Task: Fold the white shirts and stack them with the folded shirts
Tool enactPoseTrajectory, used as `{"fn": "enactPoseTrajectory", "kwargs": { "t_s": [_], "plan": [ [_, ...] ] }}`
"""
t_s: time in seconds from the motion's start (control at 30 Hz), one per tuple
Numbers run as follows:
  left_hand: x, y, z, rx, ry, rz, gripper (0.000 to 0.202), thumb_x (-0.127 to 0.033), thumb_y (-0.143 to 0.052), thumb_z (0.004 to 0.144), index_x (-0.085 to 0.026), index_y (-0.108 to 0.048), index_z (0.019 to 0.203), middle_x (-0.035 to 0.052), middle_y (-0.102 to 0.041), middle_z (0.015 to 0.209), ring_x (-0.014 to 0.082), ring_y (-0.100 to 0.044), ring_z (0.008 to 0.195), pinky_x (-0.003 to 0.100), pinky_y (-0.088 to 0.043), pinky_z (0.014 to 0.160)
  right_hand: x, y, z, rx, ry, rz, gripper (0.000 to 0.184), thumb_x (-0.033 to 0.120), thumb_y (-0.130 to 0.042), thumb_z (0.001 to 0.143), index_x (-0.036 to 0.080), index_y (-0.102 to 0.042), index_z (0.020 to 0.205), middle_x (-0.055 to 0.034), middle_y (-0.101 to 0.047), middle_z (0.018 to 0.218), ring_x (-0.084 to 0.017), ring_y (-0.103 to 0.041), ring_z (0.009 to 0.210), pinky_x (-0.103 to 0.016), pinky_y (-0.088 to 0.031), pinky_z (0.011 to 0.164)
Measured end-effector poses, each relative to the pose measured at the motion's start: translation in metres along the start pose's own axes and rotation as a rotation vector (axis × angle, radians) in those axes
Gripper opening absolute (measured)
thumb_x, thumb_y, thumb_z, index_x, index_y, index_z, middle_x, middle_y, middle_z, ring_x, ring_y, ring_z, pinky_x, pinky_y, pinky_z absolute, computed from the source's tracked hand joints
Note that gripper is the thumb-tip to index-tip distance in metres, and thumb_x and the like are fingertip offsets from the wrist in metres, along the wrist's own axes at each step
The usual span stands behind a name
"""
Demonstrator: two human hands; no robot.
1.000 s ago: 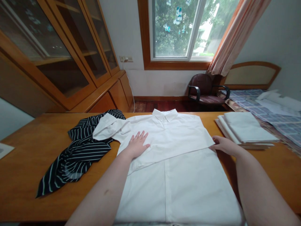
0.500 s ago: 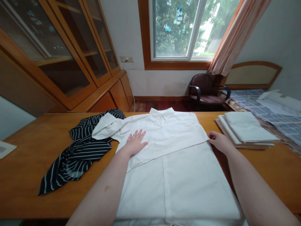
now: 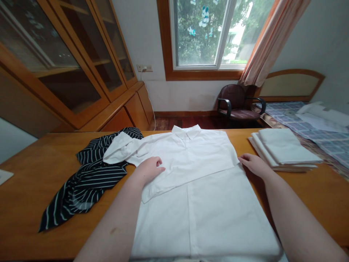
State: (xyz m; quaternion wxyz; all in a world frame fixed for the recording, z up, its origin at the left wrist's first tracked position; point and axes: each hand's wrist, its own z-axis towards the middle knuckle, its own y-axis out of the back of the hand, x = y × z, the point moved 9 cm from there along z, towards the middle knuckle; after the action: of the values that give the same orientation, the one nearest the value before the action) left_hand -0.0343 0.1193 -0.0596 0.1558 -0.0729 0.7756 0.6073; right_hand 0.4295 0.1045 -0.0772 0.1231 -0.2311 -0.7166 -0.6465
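Note:
A white collared shirt (image 3: 201,156) lies spread across the middle of the table, its lower edge running diagonally. Beneath it, nearer to me, is a broad white cloth layer (image 3: 218,211) with a vertical strip down its middle. My left hand (image 3: 149,169) rests at the left side of the shirt, fingers curled and thumb apart, with nothing visible in it. At the shirt's right edge, my right hand (image 3: 252,164) pinches the corner of the fabric. One shirt sleeve (image 3: 118,148) lies over a black-and-white striped garment (image 3: 84,185) at the left.
A stack of folded white cloths (image 3: 283,149) sits on the wooden table (image 3: 24,203) at the right. Past the far edge are a maroon armchair (image 3: 237,102), a bed (image 3: 308,120) and a window. A glass-fronted cabinet (image 3: 79,76) stands at the left.
My left hand has drawn back slightly left and toward me, its fingers going from spread flat to curled. My right hand stays at the shirt's right edge. The view has shifted slightly.

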Motion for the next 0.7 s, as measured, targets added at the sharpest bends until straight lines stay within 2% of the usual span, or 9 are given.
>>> {"fn": "enactPoseTrajectory", "kwargs": {
  "t_s": [0.13, 0.23, 0.37, 0.57, 0.7],
  "plan": [
    [0.005, 0.0, 0.002, 0.014, -0.002, -0.014, 0.019, -0.037, -0.059, 0.073, -0.022, -0.059, 0.086, 0.0015, -0.066, 0.085, 0.0169, -0.059, 0.075, 0.026, -0.038, 0.061, 0.004, 0.001, -0.002, -0.012, 0.015, 0.06, 0.042, 0.054, -0.04, 0.084, 0.02, -0.062, 0.074, -0.0032, -0.067, 0.074, -0.019, -0.059, 0.072, -0.026, -0.04, 0.064],
    [0.006, -0.001, 0.004, 0.015, -0.001, -0.029, 0.017, -0.036, -0.059, 0.073, -0.022, -0.058, 0.083, 0.0012, -0.065, 0.083, 0.0162, -0.058, 0.073, 0.025, -0.037, 0.06, 0.004, 0.001, -0.004, -0.025, -0.027, 0.066, 0.042, 0.057, -0.045, 0.08, 0.019, -0.061, 0.07, -0.0024, -0.065, 0.067, -0.018, -0.057, 0.065, -0.026, -0.038, 0.059],
    [0.006, -0.002, 0.006, 0.015, -0.006, -0.033, 0.016, -0.036, -0.06, 0.073, -0.022, -0.056, 0.079, 0.0007, -0.065, 0.082, 0.016, -0.058, 0.072, 0.025, -0.035, 0.059, 0.003, 0.001, -0.005, -0.057, -0.093, 0.069, 0.031, 0.049, -0.053, 0.074, 0.02, -0.062, 0.071, -0.0011, -0.063, 0.063, -0.018, -0.056, 0.062, -0.026, -0.038, 0.056],
    [0.008, -0.004, 0.007, 0.023, -0.008, -0.04, 0.014, -0.035, -0.059, 0.074, -0.022, -0.056, 0.076, -0.0002, -0.065, 0.08, 0.0156, -0.057, 0.071, 0.025, -0.034, 0.058, -0.012, -0.002, -0.001, -0.068, -0.188, 0.288, 0.029, 0.042, -0.046, 0.076, 0.018, -0.062, 0.078, -0.002, -0.063, 0.064, -0.016, -0.055, 0.057, -0.026, -0.039, 0.052],
    [0.009, -0.005, 0.008, 0.017, -0.01, -0.052, 0.014, -0.035, -0.059, 0.074, -0.021, -0.056, 0.076, -0.0001, -0.064, 0.079, 0.0149, -0.056, 0.069, 0.025, -0.034, 0.057, -0.005, -0.004, -0.003, 0.037, -0.043, 0.265, 0.024, 0.032, -0.05, 0.073, 0.018, -0.063, 0.087, -0.0034, -0.067, 0.077, -0.018, -0.06, 0.069, -0.025, -0.044, 0.062]
  ]
}}
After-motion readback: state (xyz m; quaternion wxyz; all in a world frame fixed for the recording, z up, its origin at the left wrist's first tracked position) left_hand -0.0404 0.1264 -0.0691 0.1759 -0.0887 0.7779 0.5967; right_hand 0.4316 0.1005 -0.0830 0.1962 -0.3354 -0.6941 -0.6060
